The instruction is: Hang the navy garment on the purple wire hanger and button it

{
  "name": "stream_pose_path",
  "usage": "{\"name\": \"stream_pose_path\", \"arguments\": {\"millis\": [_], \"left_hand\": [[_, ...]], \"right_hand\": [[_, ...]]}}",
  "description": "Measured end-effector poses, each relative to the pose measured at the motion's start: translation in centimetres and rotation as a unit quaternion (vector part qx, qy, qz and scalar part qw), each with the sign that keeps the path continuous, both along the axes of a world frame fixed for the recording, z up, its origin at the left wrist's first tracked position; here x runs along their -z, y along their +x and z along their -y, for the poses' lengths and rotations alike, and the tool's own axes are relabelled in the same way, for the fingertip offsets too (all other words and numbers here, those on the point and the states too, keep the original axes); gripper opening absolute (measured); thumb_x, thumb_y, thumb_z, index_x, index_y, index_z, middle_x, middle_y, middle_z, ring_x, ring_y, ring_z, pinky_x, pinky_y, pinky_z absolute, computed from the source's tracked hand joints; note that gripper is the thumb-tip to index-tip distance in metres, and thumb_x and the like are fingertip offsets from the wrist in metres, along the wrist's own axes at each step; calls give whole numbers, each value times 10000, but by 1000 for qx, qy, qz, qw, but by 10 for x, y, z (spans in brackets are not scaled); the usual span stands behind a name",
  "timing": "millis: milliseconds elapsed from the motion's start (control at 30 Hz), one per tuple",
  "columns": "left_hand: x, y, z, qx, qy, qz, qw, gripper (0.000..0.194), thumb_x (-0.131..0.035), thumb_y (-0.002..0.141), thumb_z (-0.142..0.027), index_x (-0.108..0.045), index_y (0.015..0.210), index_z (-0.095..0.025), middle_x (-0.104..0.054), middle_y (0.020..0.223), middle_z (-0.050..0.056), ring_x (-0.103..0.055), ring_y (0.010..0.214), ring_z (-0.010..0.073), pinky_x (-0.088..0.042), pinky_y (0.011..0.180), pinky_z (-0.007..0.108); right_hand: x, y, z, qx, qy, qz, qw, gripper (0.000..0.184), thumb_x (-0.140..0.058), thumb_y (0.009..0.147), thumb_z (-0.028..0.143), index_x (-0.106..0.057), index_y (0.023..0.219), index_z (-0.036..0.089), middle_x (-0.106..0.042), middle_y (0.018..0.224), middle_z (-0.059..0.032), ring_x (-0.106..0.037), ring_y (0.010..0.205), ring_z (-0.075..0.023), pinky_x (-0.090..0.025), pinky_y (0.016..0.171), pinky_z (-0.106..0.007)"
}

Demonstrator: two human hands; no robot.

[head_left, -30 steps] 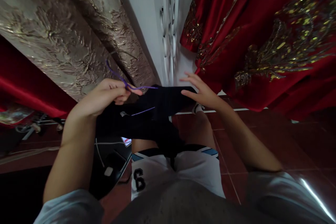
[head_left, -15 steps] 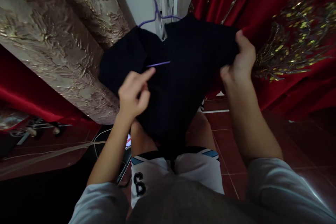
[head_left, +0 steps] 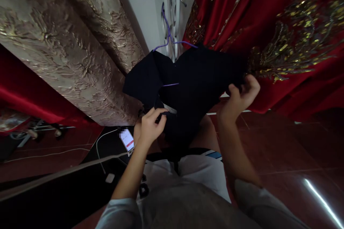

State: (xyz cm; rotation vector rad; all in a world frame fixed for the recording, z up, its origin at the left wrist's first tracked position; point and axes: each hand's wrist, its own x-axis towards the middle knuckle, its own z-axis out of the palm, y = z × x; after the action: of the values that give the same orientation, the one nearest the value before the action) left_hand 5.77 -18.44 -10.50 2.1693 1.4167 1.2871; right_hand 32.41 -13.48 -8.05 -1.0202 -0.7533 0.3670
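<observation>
A black garment (head_left: 199,78) hangs on a purple wire hanger (head_left: 168,30) in front of me, the hook pointing up beside a white wall strip. My left hand (head_left: 151,125) pinches the garment's lower left edge near a small pale label. My right hand (head_left: 241,94) is closed on the garment's right edge, next to the red drape. The garment covers most of the hanger.
A gold embossed curtain (head_left: 67,50) fills the left, a red sequinned drape (head_left: 282,35) the right. A lit phone (head_left: 126,139) with a white cable lies on a black surface (head_left: 67,193) at lower left. Red floor tiles (head_left: 290,154) spread to the right.
The garment and hanger have come down a little from half a second ago. My left hand dropped from the garment's middle to its lower edge; my right hand lowered with the right edge.
</observation>
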Motion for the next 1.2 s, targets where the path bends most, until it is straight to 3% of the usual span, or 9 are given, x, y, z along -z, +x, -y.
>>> {"name": "stream_pose_path", "arguments": {"millis": [67, 133, 200, 267, 467, 667, 1033, 1100, 1200], "left_hand": [[-5, 9, 14, -4, 0, 50, 999, 161, -563, 936, -161, -712, 967, -215, -684, 906, 40, -649, 828, 190, -507, 749, 313], [-9, 19, 24, -11, -11, 75, 997, 156, -571, 915, -133, -700, 930, -219, -651, 876, 28, -629, 814, 188, -506, 751, 324], [-10, 28, 30, -12, -19, 94, 995, 164, -565, 906, -121, -687, 898, -230, -626, 852, 18, -607, 783, 185, -507, 733, 332], [-8, 35, 36, -10, -17, 121, 992, 172, -552, 909, -120, -670, 872, -241, -618, 834, 17, -596, 779, 193, -505, 721, 343], [2, 50, 47, -7, -5, 181, 983, 201, -523, 907, -96, -641, 860, -253, -623, 795, 19, -574, 776, 213, -482, 696, 358], [7, 55, 42, 4, -18, 200, 980, 215, -503, 907, -84, -635, 857, -245, -620, 818, 21, -579, 804, 208, -481, 723, 362], [11, 56, 46, -16, -30, 196, 980, 189, -495, 945, -149, -624, 853, -252, -596, 813, 34, -580, 790, 211, -500, 688, 374], [15, 57, 45, -36, -35, 238, 970, 162, -508, 970, -188, -628, 1026, -282, -629, 924, 41, -619, 848, 207, -542, 755, 380], [28, 59, 41, -43, -69, 331, 940, 528, -553, 979, -218, -361, 1453, -349, -649, 1140, 69, -675, 987, 194, -576, 927, 390]], "right_hand": [[18, -31, 34, 32, -23, -27, 999, 250, -613, 836, 301, -549, 1076, 275, -566, 1153, -34, -580, 1111, -203, -498, 905, -364], [35, -61, 63, -137, -108, -47, 984, 153, -627, 875, 383, -581, 957, 263, -594, 942, -26, -619, 855, -198, -513, 752, -350], [45, -83, 79, -306, -186, -29, 933, 248, -600, 898, 505, -605, 873, 259, -617, 829, -38, -603, 706, -207, -474, 611, -342], [46, -94, 83, -387, -221, 0, 895, 334, -560, 924, 575, -593, 822, 259, -607, 782, -34, -574, 681, -201, -448, 605, -336], [37, -88, 78, -377, -250, 97, 887, 362, -569, 956, 537, -562, 795, 213, -529, 710, 12, -488, 686, -145, -385, 653, -283], [46, -84, 79, -388, -250, -29, 886, 308, -635, 897, 457, -576, 735, 202, -530, 692, 20, -487, 650, -121, -387, 612, -250], [45, -94, 79, -413, -233, -58, 878, 381, -656, 893, 521, -538, 715, 205, -461, 632, 34, -415, 577, -105, -333, 546, -245], [48, -95, 79, -410, -226, -83, 880, 393, -682, 877, 513, -533, 696, 197, -443, 629, 38, -374, 566, -93, -297, 531, -238], [52, -94, 79, -407, -235, -101, 877, 362, -710, 857, 486, -561, 706, 192, -474, 641, 35, -371, 562, -85, -275, 526, -235]]}}
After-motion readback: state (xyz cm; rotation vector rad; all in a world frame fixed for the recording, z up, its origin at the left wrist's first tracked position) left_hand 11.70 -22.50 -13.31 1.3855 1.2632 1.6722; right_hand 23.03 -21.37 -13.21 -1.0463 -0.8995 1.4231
